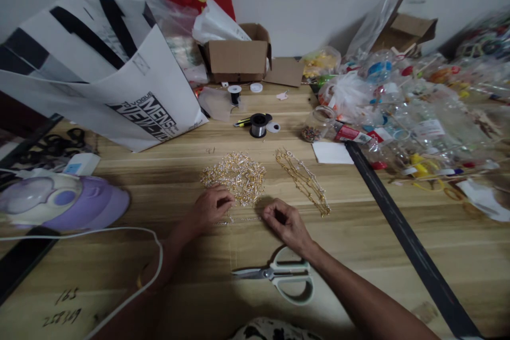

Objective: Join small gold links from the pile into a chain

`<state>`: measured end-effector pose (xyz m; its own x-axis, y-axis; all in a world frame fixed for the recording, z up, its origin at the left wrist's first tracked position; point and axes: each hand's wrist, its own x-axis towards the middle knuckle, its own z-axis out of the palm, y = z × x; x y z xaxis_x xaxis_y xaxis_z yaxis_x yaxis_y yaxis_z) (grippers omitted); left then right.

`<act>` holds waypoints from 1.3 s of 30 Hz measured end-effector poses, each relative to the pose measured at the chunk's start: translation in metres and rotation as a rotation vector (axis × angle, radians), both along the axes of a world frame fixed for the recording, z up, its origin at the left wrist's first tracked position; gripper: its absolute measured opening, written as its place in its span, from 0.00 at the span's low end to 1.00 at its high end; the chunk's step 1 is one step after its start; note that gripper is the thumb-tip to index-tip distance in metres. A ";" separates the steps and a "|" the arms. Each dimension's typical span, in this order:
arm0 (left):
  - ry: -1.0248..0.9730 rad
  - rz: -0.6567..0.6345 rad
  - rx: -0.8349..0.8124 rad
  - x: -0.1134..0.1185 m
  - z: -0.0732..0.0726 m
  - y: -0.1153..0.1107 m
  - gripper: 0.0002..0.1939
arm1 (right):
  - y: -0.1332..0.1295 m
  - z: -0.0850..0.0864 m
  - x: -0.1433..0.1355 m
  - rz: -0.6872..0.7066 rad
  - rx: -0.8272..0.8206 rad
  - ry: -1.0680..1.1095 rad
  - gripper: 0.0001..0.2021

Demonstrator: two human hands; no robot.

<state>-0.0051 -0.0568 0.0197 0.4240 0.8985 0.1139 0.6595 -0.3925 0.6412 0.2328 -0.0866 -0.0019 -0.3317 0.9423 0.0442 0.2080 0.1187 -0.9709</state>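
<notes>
My left hand (pixel 212 205) is closed in a pinch at the near left edge of a heap of gold and clear beaded chains (pixel 239 175). What its fingertips hold is too small to make out. My right hand (pixel 283 221) pinches the right end of a thin chain (pixel 243 219), which lies across the table between both hands. Toward me, scissors (pixel 274 273) with pale handles lie with blades pointing left. Beyond my right hand, several gold beaded chains (pixel 303 180) lie stretched out side by side.
Wire spools (pixel 258 125) and a jar of beads (pixel 317 125) stand farther back. A white paper bag (pixel 159 101) and a purple device (pixel 87 202) with a white cord are at left. A cardboard box (pixel 239 58) stands behind; plastic bags and bottles (pixel 414 111) crowd the right.
</notes>
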 end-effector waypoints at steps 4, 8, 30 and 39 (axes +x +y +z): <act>0.042 -0.029 0.001 -0.001 -0.003 -0.001 0.07 | 0.000 0.000 0.001 0.008 0.008 0.000 0.10; 0.038 -0.057 0.033 0.002 -0.006 -0.003 0.06 | 0.000 -0.001 0.001 0.014 0.011 0.013 0.09; 0.242 -0.019 0.228 0.018 -0.010 -0.009 0.09 | 0.000 0.000 0.001 0.017 0.025 0.005 0.10; 0.184 -0.011 0.207 0.019 -0.005 -0.010 0.08 | 0.000 0.000 0.001 0.014 0.027 -0.003 0.11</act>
